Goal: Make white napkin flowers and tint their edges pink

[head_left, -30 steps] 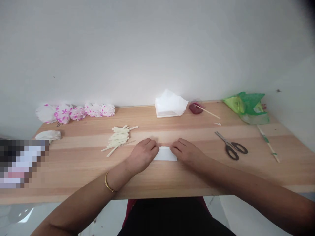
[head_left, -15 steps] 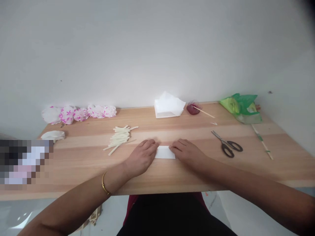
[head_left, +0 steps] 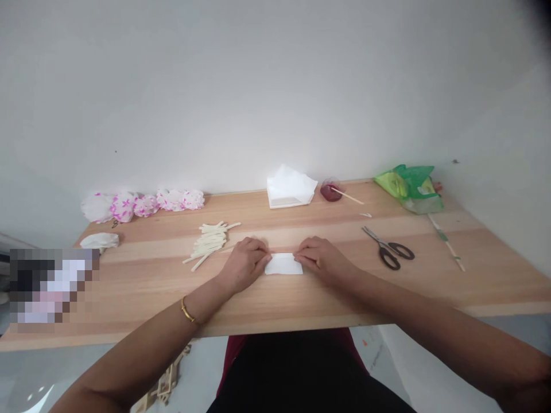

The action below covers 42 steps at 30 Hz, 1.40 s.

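A small white paper tissue (head_left: pixel 283 265), folded into a flat rectangle, lies on the wooden table in front of me. My left hand (head_left: pixel 245 263) pinches its upper left corner between thumb and fingers. At the upper right corner, my right hand (head_left: pixel 321 259) does the same, with its fingers bent together. Left of my left hand rests a loose pile of cream-coloured sticks (head_left: pixel 210 242). Scissors (head_left: pixel 387 248) with black handles lie to the right of my right hand, blades pointing away from me.
Along the back stand a tissue pack (head_left: pixel 290 192), a dark red lump (head_left: pixel 331 190) with a thin stick, and a green plastic bag (head_left: pixel 408 186). Pink-and-white crumpled bundles (head_left: pixel 146 205) lie back left. A white wad (head_left: pixel 100 241) sits nearer. A taped stick (head_left: pixel 447 244) lies right.
My fingers have shifted outward along the tissue's top edge, so more of it shows between my hands. The whole view has swung slightly.
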Motion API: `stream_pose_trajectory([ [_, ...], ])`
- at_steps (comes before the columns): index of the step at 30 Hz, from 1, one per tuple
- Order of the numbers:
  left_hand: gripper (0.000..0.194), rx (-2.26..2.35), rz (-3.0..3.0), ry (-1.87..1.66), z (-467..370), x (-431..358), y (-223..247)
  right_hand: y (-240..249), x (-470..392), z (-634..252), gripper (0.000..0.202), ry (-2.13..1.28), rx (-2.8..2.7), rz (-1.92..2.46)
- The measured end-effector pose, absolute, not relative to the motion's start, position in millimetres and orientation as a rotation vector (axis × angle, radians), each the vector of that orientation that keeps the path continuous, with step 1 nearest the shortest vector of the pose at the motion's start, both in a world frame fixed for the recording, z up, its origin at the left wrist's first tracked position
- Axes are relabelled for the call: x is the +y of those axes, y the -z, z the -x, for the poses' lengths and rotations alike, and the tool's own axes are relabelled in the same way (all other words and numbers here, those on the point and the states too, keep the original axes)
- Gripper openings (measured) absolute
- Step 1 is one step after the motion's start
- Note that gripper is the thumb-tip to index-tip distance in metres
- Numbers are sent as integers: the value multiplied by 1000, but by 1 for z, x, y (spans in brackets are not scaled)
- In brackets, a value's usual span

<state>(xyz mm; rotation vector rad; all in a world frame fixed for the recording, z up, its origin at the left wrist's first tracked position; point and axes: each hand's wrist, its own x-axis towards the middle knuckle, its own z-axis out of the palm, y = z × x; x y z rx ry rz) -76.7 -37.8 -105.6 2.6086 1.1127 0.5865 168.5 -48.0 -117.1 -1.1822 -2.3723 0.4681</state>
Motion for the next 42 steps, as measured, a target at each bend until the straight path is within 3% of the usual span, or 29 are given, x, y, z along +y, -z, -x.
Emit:
stream_pose_trajectory([
  [8, 17, 1472, -2350, -374, 55, -22, 105, 117, -38, -154, 18, -617, -2204, 1448],
  [22, 4, 1459, -2256, 68, 44, -9, 76, 104, -15, -149, 4, -740, -2455, 1563],
  [35, 2, 1262, -2471, -125, 53, -26, 80, 97, -41, -149, 4, -387, -2627, 1327],
  [42, 10, 1245, -2557, -327, 57, -21, 76, 92, -29, -160, 15, -289, -2577, 1260],
])
